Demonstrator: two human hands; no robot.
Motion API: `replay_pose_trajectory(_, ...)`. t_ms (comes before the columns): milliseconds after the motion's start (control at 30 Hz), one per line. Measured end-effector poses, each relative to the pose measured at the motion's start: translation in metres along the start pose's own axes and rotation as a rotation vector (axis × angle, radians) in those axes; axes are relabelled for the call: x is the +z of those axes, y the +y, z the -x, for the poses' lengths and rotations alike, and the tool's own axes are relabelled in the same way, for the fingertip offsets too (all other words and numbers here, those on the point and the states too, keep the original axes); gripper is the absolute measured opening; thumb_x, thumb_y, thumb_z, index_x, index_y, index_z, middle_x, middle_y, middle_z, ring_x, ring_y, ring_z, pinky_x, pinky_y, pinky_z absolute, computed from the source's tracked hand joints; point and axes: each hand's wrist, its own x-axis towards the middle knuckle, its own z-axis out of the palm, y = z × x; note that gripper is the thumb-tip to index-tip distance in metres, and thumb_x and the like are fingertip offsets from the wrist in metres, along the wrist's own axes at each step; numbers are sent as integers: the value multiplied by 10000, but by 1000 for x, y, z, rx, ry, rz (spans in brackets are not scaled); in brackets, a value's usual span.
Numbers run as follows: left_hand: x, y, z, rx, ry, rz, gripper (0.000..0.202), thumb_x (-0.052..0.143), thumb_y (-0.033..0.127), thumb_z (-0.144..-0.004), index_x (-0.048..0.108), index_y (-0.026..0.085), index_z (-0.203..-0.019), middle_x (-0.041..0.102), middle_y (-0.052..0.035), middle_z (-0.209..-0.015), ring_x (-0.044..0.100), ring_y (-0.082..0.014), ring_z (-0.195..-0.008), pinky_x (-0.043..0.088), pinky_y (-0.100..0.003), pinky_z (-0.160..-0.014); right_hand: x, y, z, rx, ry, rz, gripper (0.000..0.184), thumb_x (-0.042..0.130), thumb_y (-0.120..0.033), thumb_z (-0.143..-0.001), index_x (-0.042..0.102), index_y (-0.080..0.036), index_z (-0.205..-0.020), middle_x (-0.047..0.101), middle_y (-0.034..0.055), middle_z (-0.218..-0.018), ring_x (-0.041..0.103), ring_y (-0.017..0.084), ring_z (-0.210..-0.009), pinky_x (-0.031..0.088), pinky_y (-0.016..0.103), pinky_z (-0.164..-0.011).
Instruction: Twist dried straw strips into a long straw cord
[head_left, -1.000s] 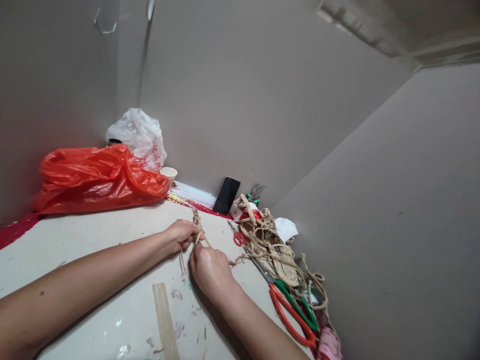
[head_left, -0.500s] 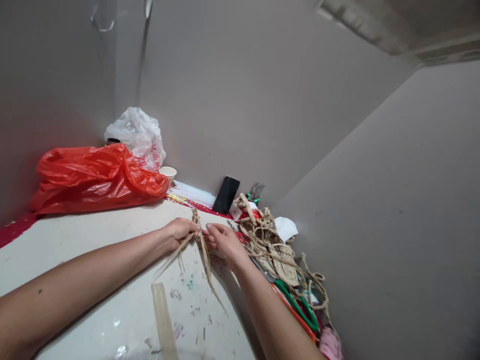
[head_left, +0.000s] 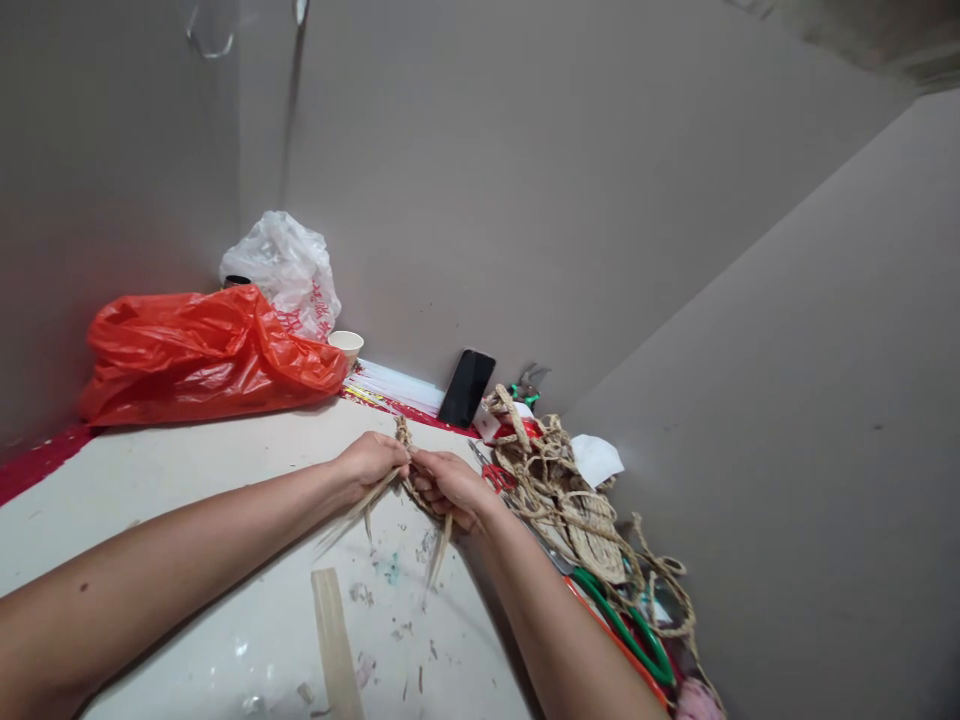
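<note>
A short braid of tan plant fibre (head_left: pixel 403 432) stands out above my fingertips over the white table. My left hand (head_left: pixel 371 460) pinches it from the left, with loose pale strands trailing down below the fingers. From the other side my right hand (head_left: pixel 454 487) is closed on the fibre, its thumb and forefinger meeting the left fingertips. More strands hang beneath the right hand, their tips blurred. The fingers hide the exact point where the strands cross.
On the right lie a heap of braided cord (head_left: pixel 592 520), red-handled scissors (head_left: pixel 499 478) and a green-handled tool (head_left: pixel 637 630). A phone (head_left: pixel 466 388) leans at the wall. A red plastic bag (head_left: pixel 210 360) and a paper cup (head_left: pixel 346 346) stand at back left. Tape (head_left: pixel 336 640) crosses the tabletop (head_left: pixel 225 600).
My right hand has closed in against the left and gathered the long strand that hung free. The view has shifted slightly, so the scene sits a little further right.
</note>
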Motion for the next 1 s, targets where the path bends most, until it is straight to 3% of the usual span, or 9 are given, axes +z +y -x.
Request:
replay_pose_trajectory(233,1,5,5,102,-1,-114,179,501,197,-692,482,151,-519,471,31,-445,379,-68,-408,277,-196,-456,-4,0,-2,-74,103,64,367,579,-520,-734,454,-182,-668,338,-100,-469,176,22,-342,67,177,-333)
replay_pose_trajectory(433,3,2,4,160,-10,-182,152,469,154,-680,478,152,-529,453,38,-468,388,-71,-443,289,-189,-481,-9,2,-3,-61,33,111,406,562,-553,-742,571,-149,-703,303,-98,-462,153,26,-345,50,186,-332)
replay_pose_trajectory(633,4,-3,2,188,-12,-223,127,431,105,-668,507,147,-575,538,8,-532,465,-91,-500,342,-195,-528,-11,6,-6,-32,-40,134,419,536,-559,-760,555,-159,-634,320,-95,-379,157,35,-300,67,202,-305)
replay_pose_trajectory(800,5,-1,2,190,-7,-221,131,418,78,-678,516,157,-712,534,29,-527,489,-91,-508,367,-191,-545,-10,7,-7,-87,-79,80,342,547,-494,-769,540,-171,-659,305,-105,-407,148,34,-316,80,192,-307)
replay_pose_trajectory(900,4,2,3,166,-30,-224,110,431,92,-696,505,161,-739,531,35,-522,459,-77,-465,345,-180,-505,-10,7,-7,-122,-95,42,322,557,-471,-768,543,-164,-670,276,-113,-418,130,30,-330,80,183,-314)
replay_pose_trajectory(1000,0,5,3,112,-83,-245,78,465,138,-708,524,156,-757,499,46,-473,336,-58,-360,244,-185,-404,-13,9,-7,-138,-103,9,330,569,-472,-761,520,-164,-654,266,-118,-410,118,28,-334,75,179,-316)
